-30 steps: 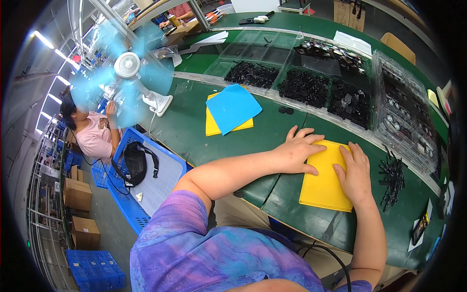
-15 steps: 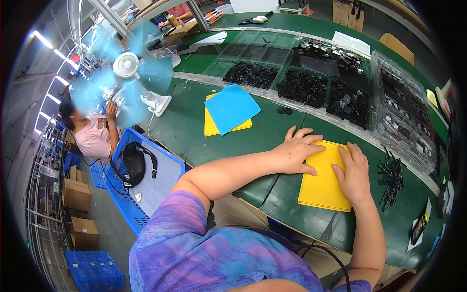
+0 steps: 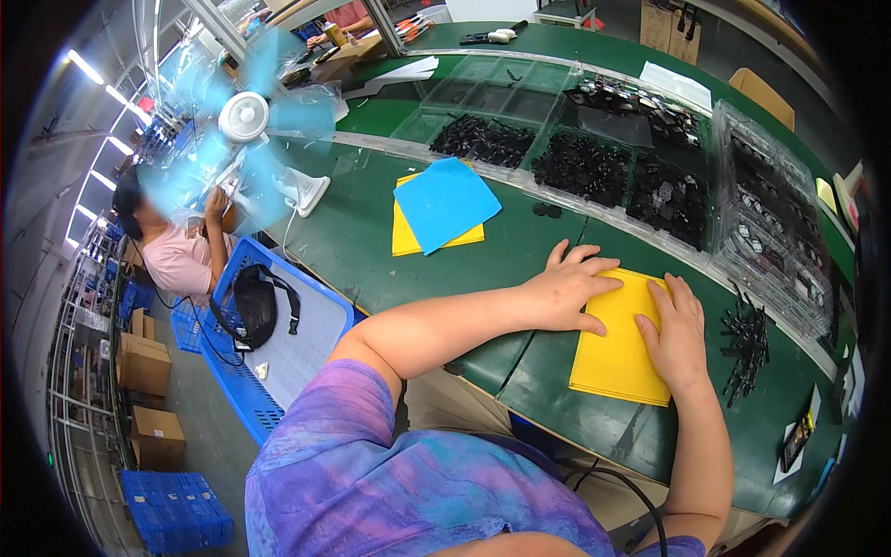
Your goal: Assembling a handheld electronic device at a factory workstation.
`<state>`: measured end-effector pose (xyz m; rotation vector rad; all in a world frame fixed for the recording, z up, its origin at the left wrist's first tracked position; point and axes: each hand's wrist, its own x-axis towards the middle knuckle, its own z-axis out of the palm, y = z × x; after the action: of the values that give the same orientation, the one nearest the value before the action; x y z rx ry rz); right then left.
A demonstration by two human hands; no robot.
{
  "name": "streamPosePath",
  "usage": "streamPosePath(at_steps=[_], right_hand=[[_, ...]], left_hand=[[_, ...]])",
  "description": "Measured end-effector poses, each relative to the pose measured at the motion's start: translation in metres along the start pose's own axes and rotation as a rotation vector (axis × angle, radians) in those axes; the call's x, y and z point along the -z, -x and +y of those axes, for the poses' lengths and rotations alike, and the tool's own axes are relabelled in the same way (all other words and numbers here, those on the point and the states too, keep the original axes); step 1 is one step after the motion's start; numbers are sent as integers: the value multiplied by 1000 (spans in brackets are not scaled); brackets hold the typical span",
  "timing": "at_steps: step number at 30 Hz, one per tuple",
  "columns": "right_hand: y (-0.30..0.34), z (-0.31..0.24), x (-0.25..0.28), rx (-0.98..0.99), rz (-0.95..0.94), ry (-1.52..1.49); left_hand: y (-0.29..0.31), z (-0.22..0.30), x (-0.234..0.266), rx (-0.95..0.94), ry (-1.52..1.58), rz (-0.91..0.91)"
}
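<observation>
A small stack of flat yellow sheets (image 3: pixel 616 348), cloth or paper I cannot tell, lies on the green work table just in front of me. My left hand (image 3: pixel 568 292) rests at its upper left edge, fingers spread and the thumb lying on the yellow. On the right side of the stack lies my right hand (image 3: pixel 676 330), flat with the fingers stretched out. Neither hand grips anything. Farther left, a blue square cloth (image 3: pixel 447 204) sits askew on another yellow piece (image 3: pixel 408 243).
Clear trays of small black parts (image 3: pixel 580 167) run along the table's far side. Thin black strips (image 3: pixel 745 343) lie right of my right hand. A spinning fan (image 3: pixel 243 118) stands at the left, near a blue basket (image 3: pixel 237 395) with a black bag (image 3: pixel 255 306). Beyond sits a person (image 3: pixel 181 260).
Both hands stay in the same place on the yellow stack. The whole view has shifted very slightly, and the seated person at the left has moved a little.
</observation>
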<state>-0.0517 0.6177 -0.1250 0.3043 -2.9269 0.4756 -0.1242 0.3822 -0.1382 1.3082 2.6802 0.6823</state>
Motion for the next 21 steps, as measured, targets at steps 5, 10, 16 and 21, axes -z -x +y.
streamPosePath(at_steps=[5,10,16,21], right_hand=[[-3,-3,1,25,-21,5],[-1,-2,-2,9,-23,19],[-2,-5,-2,2,-33,27],[-1,-1,-3,12,-52,34]], left_hand=[[2,-2,1,9,2,1],[1,0,2,22,21,8],[1,-8,0,28,35,52],[-1,-9,-4,24,53,72]])
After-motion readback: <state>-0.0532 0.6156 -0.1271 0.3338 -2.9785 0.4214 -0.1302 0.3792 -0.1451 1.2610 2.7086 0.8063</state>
